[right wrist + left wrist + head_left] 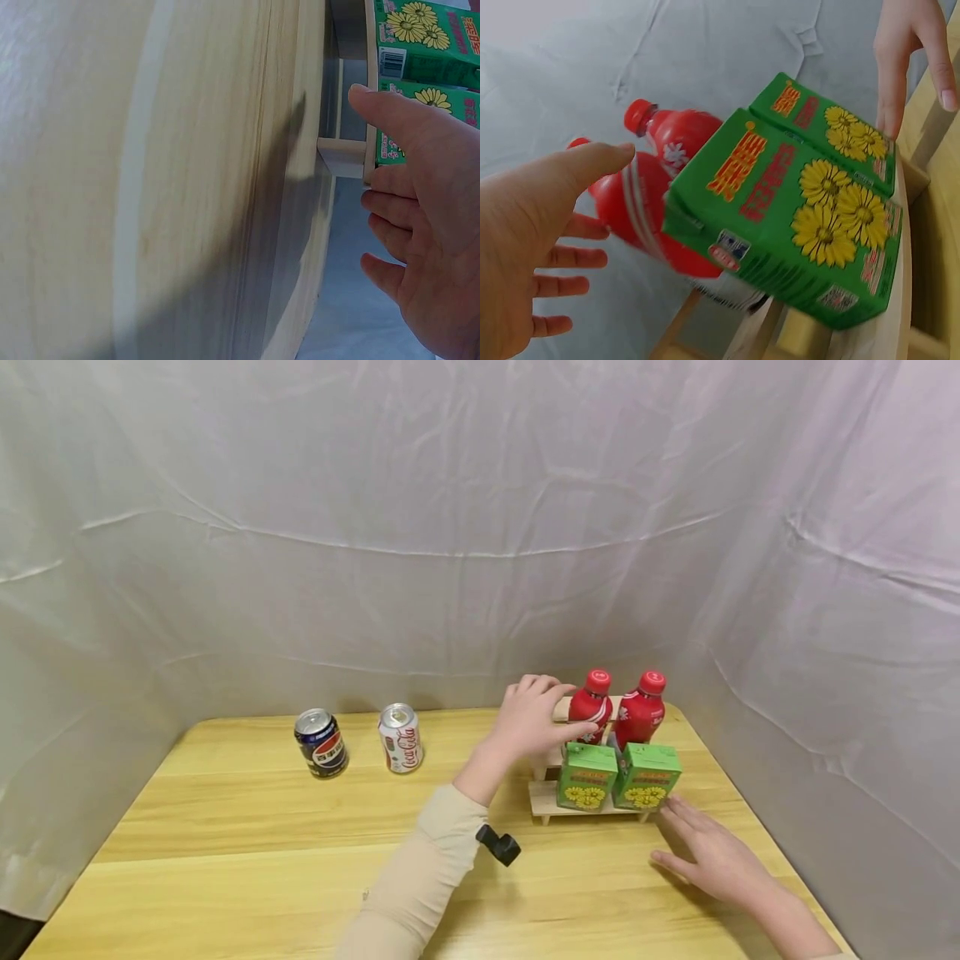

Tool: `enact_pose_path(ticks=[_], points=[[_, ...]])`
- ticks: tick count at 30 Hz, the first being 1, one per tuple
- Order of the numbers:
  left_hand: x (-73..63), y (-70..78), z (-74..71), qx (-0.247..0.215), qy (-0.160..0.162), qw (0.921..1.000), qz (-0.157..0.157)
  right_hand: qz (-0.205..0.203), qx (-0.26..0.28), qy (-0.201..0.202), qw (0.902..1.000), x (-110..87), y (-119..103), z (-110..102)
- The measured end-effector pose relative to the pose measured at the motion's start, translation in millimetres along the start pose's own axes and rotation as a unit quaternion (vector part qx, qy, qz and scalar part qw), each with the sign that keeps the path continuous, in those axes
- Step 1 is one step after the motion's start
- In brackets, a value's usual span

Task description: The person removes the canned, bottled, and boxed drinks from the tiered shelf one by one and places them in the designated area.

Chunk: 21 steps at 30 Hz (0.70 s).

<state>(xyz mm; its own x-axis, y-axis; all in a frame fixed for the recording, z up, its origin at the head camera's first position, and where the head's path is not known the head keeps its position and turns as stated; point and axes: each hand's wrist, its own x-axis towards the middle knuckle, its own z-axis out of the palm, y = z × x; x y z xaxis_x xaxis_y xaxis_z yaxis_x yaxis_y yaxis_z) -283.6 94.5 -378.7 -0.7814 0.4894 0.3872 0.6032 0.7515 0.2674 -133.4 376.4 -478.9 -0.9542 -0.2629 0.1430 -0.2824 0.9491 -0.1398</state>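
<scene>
A small stepped wooden stand (543,798) carries two red plastic bottles side by side at the back, one on the left (591,705) and one on the right (641,717). On its front step stand two green drink cartons with yellow flowers, a left one (780,217) and a right one (431,34). My left hand (528,718) reaches to the left bottle, thumb stretched out and fingers spread, gripping nothing. By the stand's front right corner is my right hand (712,852), its fingers extended and holding nothing; its fingertips are right at the stand's end.
To the left on the wooden table (225,868) stand a dark blue Pepsi can (324,747) and a silver Coca-Cola can (401,742), both upright. A pale cloth curtain (420,610) hangs behind the table and along its sides.
</scene>
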Motion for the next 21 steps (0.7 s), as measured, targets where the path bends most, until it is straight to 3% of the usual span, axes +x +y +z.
enact_pose_path(ticks=[9,21], points=[[8.8,13.6,13.9,0.012,0.007,0.9990,-0.042,0.000,0.003,-0.001,1.0000,-0.8,-1,0],[8.3,17.0,19.2,0.037,0.054,0.9974,-0.029,-0.012,-0.001,0.009,0.9999,-1.1,0,0]])
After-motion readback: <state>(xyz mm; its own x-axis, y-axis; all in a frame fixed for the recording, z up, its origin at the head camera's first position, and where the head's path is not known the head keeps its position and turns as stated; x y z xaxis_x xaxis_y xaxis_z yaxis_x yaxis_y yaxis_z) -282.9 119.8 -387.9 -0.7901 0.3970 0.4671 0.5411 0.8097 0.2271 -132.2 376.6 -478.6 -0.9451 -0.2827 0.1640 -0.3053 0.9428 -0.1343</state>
